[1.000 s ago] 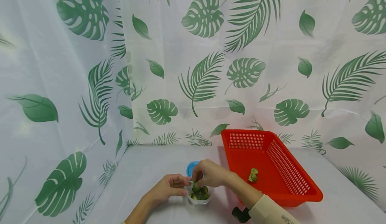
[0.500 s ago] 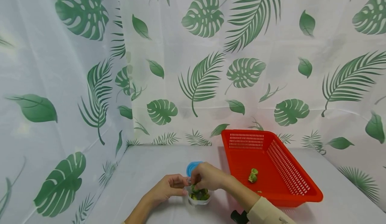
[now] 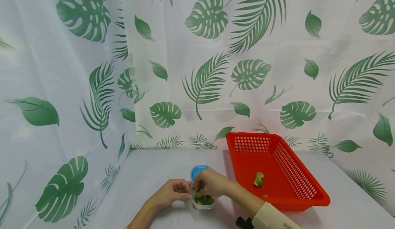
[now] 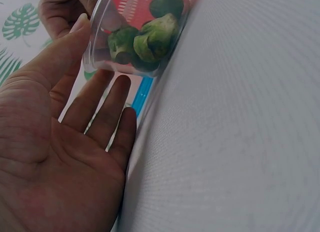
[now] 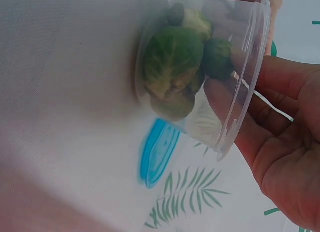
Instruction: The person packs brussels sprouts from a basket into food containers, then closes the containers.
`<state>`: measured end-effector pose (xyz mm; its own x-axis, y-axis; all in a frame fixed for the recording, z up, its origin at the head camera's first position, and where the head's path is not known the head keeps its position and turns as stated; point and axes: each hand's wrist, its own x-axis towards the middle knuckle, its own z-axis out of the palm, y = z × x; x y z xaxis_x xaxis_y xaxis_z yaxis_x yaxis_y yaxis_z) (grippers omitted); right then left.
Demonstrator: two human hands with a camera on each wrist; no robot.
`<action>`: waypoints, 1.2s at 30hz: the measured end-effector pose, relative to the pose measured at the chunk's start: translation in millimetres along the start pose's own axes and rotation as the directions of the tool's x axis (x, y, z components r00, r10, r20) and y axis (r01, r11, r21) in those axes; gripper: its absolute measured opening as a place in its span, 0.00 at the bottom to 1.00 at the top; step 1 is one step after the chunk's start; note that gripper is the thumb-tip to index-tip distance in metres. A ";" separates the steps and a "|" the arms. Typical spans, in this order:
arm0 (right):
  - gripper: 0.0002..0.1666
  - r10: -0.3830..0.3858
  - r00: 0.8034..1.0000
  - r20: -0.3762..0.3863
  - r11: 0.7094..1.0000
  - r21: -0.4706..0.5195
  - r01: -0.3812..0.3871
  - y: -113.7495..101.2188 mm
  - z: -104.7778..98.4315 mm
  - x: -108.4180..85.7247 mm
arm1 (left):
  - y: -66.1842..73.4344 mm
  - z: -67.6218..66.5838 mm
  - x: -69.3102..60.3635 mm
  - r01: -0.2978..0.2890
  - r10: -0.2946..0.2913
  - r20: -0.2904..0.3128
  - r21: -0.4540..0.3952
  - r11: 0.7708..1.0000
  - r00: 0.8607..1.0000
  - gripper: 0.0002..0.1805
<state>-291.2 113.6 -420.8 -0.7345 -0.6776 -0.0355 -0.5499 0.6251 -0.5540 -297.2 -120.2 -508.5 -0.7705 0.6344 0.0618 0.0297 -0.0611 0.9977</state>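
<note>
A clear plastic container (image 3: 202,207) with several Brussels sprouts (image 3: 205,200) stands on the table. At its left side, my left hand (image 3: 171,193) pinches the rim between thumb and index finger; the other fingers extend beside the wall in the left wrist view, where sprouts (image 4: 156,39) show through the plastic. My right hand (image 3: 213,183) reaches over the rim from the right, fingers down inside. Through the container wall (image 5: 200,109) in the right wrist view, the fingertips of this hand (image 5: 287,142) pinch a small dark green sprout (image 5: 218,58).
A blue lid (image 3: 197,170) lies just behind the container. To the right stands a red perforated basket (image 3: 280,174) with a few sprouts (image 3: 258,180) and a small pale scrap (image 3: 264,196) in it. Leaf-patterned sheets hang behind and left. A black object (image 3: 243,223) sits by the right sleeve.
My right hand has moved slightly down, its fingers deeper in the container, and more of the blue lid shows behind it. My left hand has stayed at the rim.
</note>
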 end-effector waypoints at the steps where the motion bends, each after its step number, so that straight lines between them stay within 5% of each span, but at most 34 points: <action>1: 0.07 0.001 1.000 0.000 1.000 -0.003 -0.001 0.1 0.0 0.0 | -0.3 0.2 0.1 0.001 -0.001 0.000 0.000 1.000 1.000 0.08; 14: 0.08 0.003 1.000 0.002 1.000 -0.009 -0.003 -1.9 -0.9 -2.6 | -2.2 -1.0 0.9 -0.013 0.013 0.017 -0.006 1.000 1.000 0.10; 25: 0.08 0.021 1.000 0.006 1.000 -0.004 -0.021 -4.1 -2.7 -3.9 | 1.2 0.6 -0.5 -0.006 0.006 0.012 -0.024 1.000 1.000 0.24; 36: 0.07 0.014 1.000 -0.009 1.000 -0.025 -0.014 -4.6 -12.2 -8.2 | -1.0 0.0 0.8 -0.009 0.009 0.012 -0.026 1.000 1.000 0.17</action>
<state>-287.5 121.0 -407.8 -0.7459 -0.6651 -0.0357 -0.5490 0.6443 -0.5324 -297.9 -119.6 -509.5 -0.7626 0.6429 0.0713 0.0201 -0.0867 0.9960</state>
